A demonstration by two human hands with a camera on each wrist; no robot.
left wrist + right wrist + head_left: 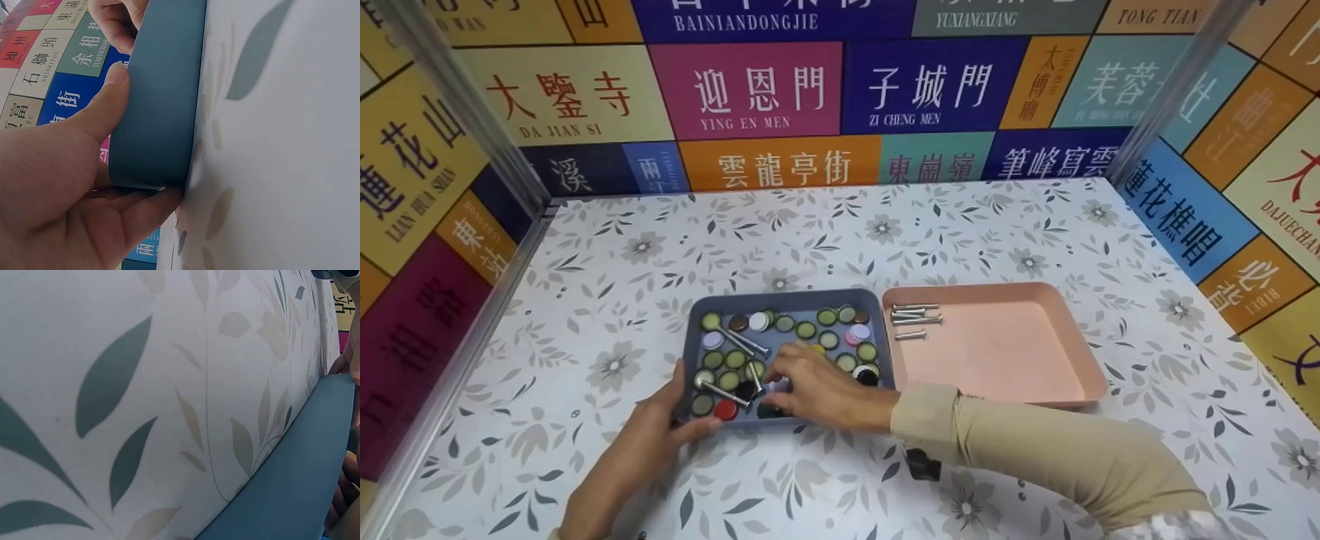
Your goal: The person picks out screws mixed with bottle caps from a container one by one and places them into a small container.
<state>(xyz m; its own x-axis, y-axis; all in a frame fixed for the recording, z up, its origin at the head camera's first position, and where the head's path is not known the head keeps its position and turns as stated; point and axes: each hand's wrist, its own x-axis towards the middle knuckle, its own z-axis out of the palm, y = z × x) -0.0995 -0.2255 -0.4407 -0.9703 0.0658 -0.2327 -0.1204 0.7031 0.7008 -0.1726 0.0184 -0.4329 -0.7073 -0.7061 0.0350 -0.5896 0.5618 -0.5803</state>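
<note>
My left hand [660, 416] holds the blue-grey tray [787, 300] at its near left corner. In the left wrist view the thumb [115, 79] lies on the tray's rim and the fingers curl against its underside. Bottle caps [806, 330] in green, white, lilac, red and black fill this tray, with several silver bolts among them. Over the tray's front, my right hand [817, 386] reaches in with bent fingers, the fingertips right at the head of a bolt [755, 377]. I cannot tell whether they pinch it. Two bolts [742, 341] lie behind, another [725, 394] to the left.
A pink tray [997, 352] stands against the blue-grey tray's right side, with several bolts [915, 315] at its left end. The floral tabletop [615, 367] surrounds both. Panels with printed lettering [765, 90] stand along the back and sides.
</note>
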